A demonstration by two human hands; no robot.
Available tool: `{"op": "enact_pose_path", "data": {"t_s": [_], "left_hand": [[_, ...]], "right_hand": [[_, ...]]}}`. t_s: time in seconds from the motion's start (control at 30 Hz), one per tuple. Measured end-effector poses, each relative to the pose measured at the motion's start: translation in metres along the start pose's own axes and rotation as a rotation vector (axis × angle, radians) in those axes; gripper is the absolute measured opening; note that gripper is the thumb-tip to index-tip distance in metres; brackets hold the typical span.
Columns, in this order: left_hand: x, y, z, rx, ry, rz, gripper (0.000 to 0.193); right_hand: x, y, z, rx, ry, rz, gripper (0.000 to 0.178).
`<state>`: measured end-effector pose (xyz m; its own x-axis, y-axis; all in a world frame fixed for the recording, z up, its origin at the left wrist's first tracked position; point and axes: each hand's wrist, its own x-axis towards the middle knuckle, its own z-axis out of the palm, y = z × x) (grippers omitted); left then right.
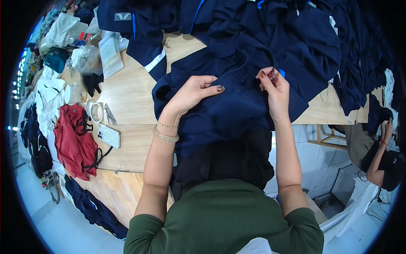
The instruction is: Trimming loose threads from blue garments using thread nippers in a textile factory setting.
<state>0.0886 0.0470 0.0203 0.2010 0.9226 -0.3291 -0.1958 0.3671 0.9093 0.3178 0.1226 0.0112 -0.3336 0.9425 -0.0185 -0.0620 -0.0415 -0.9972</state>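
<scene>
A dark navy garment (249, 103) lies bunched before me, its gathered waistband (242, 55) curving away across the table. My left hand (196, 91) pinches a fold of it between thumb and fingers, with bracelets on that wrist. Just right of it, my right hand (275, 86) is raised over the cloth, fingers curled closed. Something small and red shows among those fingers, too little of it to name. A bright blue bit is visible beside that hand; I cannot tell what it belongs to.
More navy garments (304, 38) are heaped across the far side and right. On the left lie a phone (109, 135), white rings (96, 112), a red cloth item (76, 139) and clear plastic bags (86, 59). Another person (380, 156) works at right, near a wooden stool (325, 137).
</scene>
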Motion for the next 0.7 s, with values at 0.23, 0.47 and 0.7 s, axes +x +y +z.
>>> {"op": "enact_pose_path", "data": {"t_s": [0.23,0.47,0.7], "left_hand": [[-0.011,0.019,0.016,-0.017,-0.005,0.117,0.017],[-0.010,0.022,0.024,0.187,0.138,0.254,0.017],[-0.009,0.026,0.024,0.464,0.179,0.358,0.021]], "right_hand": [[-0.026,-0.037,0.019,-0.120,-0.141,-0.083,0.022],[-0.029,-0.033,0.037,-0.336,-0.055,-0.331,0.010],[-0.020,-0.042,0.023,-0.168,-0.171,0.098,0.008]]}}
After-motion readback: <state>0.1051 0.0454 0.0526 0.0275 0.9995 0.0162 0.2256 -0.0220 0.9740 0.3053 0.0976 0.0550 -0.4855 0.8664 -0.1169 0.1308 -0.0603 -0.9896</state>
